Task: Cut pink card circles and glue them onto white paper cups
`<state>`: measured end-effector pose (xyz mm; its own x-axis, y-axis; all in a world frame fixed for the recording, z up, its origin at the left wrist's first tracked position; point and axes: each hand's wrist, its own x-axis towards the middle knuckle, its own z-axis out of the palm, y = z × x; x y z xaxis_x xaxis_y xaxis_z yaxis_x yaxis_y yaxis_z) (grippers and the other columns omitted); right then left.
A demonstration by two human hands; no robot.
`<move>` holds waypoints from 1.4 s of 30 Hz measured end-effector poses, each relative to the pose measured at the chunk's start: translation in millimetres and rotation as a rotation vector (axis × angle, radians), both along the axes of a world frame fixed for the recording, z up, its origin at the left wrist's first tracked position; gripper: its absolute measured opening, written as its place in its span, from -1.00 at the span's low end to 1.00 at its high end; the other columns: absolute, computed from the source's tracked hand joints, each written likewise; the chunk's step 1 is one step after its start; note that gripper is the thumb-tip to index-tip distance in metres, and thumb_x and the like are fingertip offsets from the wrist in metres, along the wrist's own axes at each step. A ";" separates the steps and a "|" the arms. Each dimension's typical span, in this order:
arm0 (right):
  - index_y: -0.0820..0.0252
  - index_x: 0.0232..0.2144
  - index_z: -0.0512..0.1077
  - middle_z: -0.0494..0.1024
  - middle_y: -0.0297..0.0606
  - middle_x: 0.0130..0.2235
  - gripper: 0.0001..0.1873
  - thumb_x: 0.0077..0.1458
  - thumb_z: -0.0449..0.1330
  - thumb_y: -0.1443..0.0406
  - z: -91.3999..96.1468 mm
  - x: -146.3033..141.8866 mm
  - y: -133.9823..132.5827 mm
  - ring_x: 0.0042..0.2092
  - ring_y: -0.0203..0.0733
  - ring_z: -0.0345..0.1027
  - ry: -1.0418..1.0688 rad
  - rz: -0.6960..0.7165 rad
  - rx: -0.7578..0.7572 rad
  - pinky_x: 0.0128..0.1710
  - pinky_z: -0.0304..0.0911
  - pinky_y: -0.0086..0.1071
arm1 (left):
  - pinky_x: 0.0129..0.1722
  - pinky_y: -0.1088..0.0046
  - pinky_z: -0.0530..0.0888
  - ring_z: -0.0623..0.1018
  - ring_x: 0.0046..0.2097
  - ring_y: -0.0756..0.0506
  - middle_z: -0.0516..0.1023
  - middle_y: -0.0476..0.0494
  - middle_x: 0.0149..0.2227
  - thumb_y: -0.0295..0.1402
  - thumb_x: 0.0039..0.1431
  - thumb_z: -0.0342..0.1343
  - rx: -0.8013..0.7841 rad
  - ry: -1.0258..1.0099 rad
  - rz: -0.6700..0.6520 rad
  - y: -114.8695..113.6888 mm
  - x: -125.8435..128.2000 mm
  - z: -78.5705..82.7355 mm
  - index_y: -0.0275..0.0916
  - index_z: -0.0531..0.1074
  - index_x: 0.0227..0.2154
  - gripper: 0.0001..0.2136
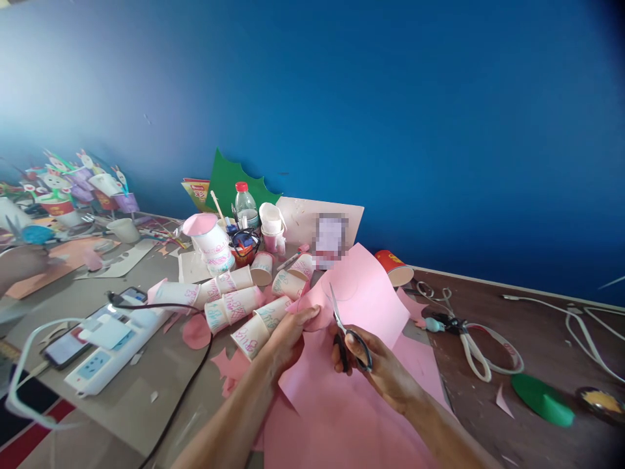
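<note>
My right hand [368,365] grips a pair of scissors [336,309] by its black handles, blades pointing up and away from me. The blades lie at a sheet of pink paper [375,299], beside a faint curved line drawn on it. My left hand [290,332] pinches the sheet's left part, where a rounded flap is partly cut. Beneath it more pink paper [342,423] covers the table. Left of my left hand lie several paper cups [261,326] with pink and teal drawings, and a pink paper disc [196,331].
A white power strip [114,352] and a phone [68,345] lie left, crossed by a black cable [195,378]. A capped bottle [245,205] stands near the blue wall [390,130]. White cables [473,352] and a green paper cone [541,397] are right. Another person's hand [19,267] shows far left.
</note>
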<state>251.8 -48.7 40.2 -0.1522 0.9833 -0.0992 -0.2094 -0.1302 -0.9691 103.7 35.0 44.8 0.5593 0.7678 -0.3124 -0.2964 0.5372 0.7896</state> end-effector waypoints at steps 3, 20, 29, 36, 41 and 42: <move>0.21 -0.33 0.35 0.44 -0.30 -0.47 -0.63 0.15 0.07 0.01 -1.3 -2.0 0.2 -0.42 -0.23 0.27 -0.003 -0.015 -0.002 -0.43 0.10 -0.37 | -0.18 0.29 0.41 0.58 -0.30 -0.24 0.60 -0.22 -0.48 -0.19 -0.06 0.21 0.034 0.042 0.006 0.6 -0.3 -1.0 -0.35 0.53 -0.49 -0.74; 0.20 -0.49 0.34 0.38 -0.30 -0.52 -0.52 0.05 0.08 -0.11 7.0 -7.9 -2.7 -0.48 -0.27 0.17 -0.167 -0.063 0.030 -0.48 0.11 -0.37 | -0.19 0.31 0.38 0.56 -0.31 -0.21 0.60 -0.19 -0.49 -0.25 -0.09 0.23 -0.013 0.099 0.074 -0.8 2.1 1.0 -0.35 0.53 -0.48 -0.78; 0.16 -0.34 0.31 0.35 -0.36 -0.52 -0.55 0.04 0.10 -0.10 0.9 -7.3 -0.9 -0.47 -0.25 0.19 -0.187 -0.068 0.013 -0.45 0.12 -0.36 | -0.15 0.32 0.38 0.57 -0.26 -0.21 0.61 -0.14 -0.45 -0.29 -0.07 0.21 -0.013 0.101 0.126 -2.7 3.2 -0.8 -0.31 0.53 -0.47 -0.83; 0.14 -0.44 0.29 0.31 -0.36 -0.54 -0.58 0.05 0.09 -0.09 2.5 -7.4 -0.4 -0.48 -0.25 0.17 -0.214 -0.064 0.042 -0.46 0.11 -0.35 | -0.22 0.31 0.42 0.57 -0.31 -0.20 0.60 -0.14 -0.45 -0.28 -0.08 0.21 0.010 0.061 0.120 -3.2 4.6 -1.2 -0.31 0.50 -0.45 -0.82; 0.14 -0.44 0.30 0.31 -0.35 -0.53 -0.59 0.06 0.09 -0.08 1.1 -5.8 -0.8 -0.47 -0.25 0.17 -0.237 -0.060 0.045 -0.45 0.13 -0.35 | -0.28 0.28 0.45 0.57 -0.32 -0.23 0.61 -0.21 -0.38 -0.28 -0.02 0.16 0.090 0.005 0.096 -3.4 4.5 -1.7 -0.35 0.50 -0.36 -0.78; 0.14 -0.43 0.31 0.31 -0.36 -0.53 -0.59 0.06 0.09 -0.07 0.6 -5.8 -0.7 -0.47 -0.24 0.17 -0.238 -0.061 0.047 -0.45 0.13 -0.35 | -0.28 0.28 0.45 0.57 -0.32 -0.23 0.61 -0.22 -0.37 -0.29 -0.01 0.15 0.098 0.002 0.105 -3.4 4.5 -1.9 -0.35 0.50 -0.35 -0.78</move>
